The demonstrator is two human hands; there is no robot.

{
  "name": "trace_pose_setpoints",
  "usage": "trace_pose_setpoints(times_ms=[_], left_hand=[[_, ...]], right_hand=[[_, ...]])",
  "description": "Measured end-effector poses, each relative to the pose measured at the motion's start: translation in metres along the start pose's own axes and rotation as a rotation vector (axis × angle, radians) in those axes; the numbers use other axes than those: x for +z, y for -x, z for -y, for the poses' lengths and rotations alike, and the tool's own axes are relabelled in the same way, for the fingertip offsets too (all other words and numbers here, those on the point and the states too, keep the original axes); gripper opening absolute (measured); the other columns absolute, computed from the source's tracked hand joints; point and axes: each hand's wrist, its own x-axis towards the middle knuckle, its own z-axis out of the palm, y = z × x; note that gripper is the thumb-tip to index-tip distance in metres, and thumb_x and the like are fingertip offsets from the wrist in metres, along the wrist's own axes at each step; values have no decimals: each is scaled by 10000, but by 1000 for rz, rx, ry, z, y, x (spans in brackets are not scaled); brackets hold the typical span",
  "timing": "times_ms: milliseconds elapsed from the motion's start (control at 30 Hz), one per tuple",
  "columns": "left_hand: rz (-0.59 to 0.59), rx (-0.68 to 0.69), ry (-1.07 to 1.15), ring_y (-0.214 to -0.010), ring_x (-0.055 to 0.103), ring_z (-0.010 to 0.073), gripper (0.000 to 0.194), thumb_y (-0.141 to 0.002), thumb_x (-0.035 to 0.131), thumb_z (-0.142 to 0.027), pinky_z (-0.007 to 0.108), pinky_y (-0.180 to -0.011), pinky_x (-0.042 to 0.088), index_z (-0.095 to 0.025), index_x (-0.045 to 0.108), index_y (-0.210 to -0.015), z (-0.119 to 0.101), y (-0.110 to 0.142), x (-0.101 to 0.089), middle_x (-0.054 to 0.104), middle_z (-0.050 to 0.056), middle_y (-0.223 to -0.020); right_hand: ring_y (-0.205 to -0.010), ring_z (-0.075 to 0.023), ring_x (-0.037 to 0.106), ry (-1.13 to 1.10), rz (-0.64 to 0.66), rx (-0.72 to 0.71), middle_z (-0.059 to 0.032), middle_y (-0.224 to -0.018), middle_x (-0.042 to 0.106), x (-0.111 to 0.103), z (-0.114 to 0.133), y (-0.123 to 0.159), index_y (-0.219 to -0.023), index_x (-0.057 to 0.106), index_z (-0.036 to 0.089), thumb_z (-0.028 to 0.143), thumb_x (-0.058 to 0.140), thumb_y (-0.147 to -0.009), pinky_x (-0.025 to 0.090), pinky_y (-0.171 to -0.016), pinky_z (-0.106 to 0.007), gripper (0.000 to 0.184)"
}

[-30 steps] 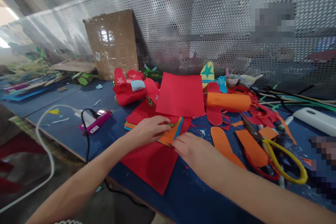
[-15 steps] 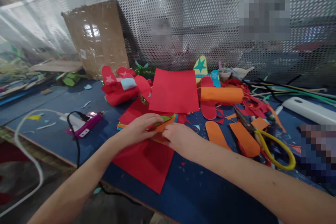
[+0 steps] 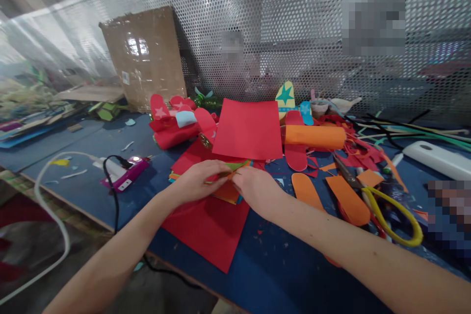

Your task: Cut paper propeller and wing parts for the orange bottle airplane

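Observation:
Both hands work over a stack of coloured craft sheets (image 3: 230, 192), with orange, green and blue layers showing, on top of larger red sheets (image 3: 211, 233). My left hand (image 3: 200, 179) is closed on the left part of the upper sheets, thumb below and fingers above. From the right, my right hand (image 3: 259, 189) pinches the raised edge of an orange sheet close to the left fingertips. How many layers each hand grips is hidden. Behind the hands a red sheet (image 3: 248, 127) leans up at an angle.
Yellow-handled scissors (image 3: 393, 216) lie to the right among orange cut-outs (image 3: 307, 190). An orange roll (image 3: 316, 136) and red scraps sit behind them. A purple power strip (image 3: 127, 174) with cables is on the left. Cardboard (image 3: 147, 59) leans on the perforated metal screen (image 3: 235, 5).
The camera view has shifted slightly, moving the scene right. My fingertips have moved up a little along the sheets' edge, and more of the orange layers shows below my hands.

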Motion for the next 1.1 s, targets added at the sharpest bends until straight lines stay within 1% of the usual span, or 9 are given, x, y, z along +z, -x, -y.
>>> trace_pose_setpoints(times_ms=[167, 333, 433, 533, 700, 867, 967, 1067, 1100], left_hand=[[32, -39, 82, -1042, 612, 183, 218, -920, 449, -221, 333, -909, 499, -175, 596, -1074, 4, 1, -2, 664, 91, -1091], [90, -168, 104, -979, 628, 196, 247, -859, 549, -242, 341, -865, 517, -176, 532, -1096, 8, 0, -2, 649, 79, -1082], [70, -57, 47, -1079, 591, 209, 278, -892, 484, -197, 359, -933, 486, -184, 528, -1166, 7, -2, 0, 625, 98, -1163], [134, 84, -60, -1167, 545, 235, 370, -917, 484, -229, 381, -969, 465, -223, 509, -1285, 4, -3, 3, 585, 114, -1261], [189, 93, -376, -1130, 576, 222, 482, -907, 468, -113, 351, -905, 501, -315, 493, -1344, 8, -5, 9, 577, 104, -1270], [212, 129, -532, -1114, 583, 204, 598, -882, 427, -24, 317, -868, 509, -365, 444, -1374, 16, -12, 9, 583, 78, -1274], [196, 146, -523, -1104, 590, 205, 594, -886, 422, -29, 314, -863, 507, -364, 443, -1376, 20, -14, 9, 584, 81, -1277], [154, 121, -470, -1058, 609, 213, 516, -916, 412, -88, 316, -827, 515, -342, 473, -1362, 23, -14, 10, 612, 90, -1228], [141, 111, -452, -1036, 615, 213, 480, -929, 411, -125, 313, -814, 517, -333, 484, -1355, 24, -14, 10, 622, 90, -1203]], right_hand=[[-931, -233, 631, 53, -8, -17, -144, -979, 671, -9, 9, 5, -1059, 603, 50, 0, 408, -920, 515, -774, -313, 245], [-919, -253, 641, 78, -16, -42, -139, -979, 678, -4, 26, 13, -1067, 581, 82, 69, 357, -959, 531, -763, -356, 249], [-895, -259, 641, 92, -40, -72, -142, -968, 676, -1, 33, 17, -1094, 565, 88, 82, 355, -958, 535, -747, -370, 251], [-913, -290, 640, 105, -67, -74, -173, -990, 674, 0, 35, 20, -1078, 567, 87, 87, 365, -948, 537, -754, -404, 240], [-873, -278, 659, 95, -87, -94, -161, -971, 696, -2, 41, 29, -1073, 569, 89, 76, 421, -914, 552, -755, -396, 218], [-918, -279, 677, 76, -138, -187, -193, -1069, 704, 0, 60, 55, -1056, 570, 91, 119, 498, -877, 564, -800, -390, 195], [-916, -305, 692, 41, -300, -300, -209, -1059, 720, 11, 67, 79, -997, 604, 86, 149, 543, -855, 591, -747, -385, 167], [-832, -225, 708, -180, -363, -322, -142, -969, 754, 15, 68, 109, -1052, 632, 58, 129, 452, -931, 602, -659, -273, 228], [-846, -218, 707, -289, -324, -304, -118, -984, 750, 12, 68, 120, -1084, 633, 97, 126, 444, -948, 603, -670, -277, 234]])
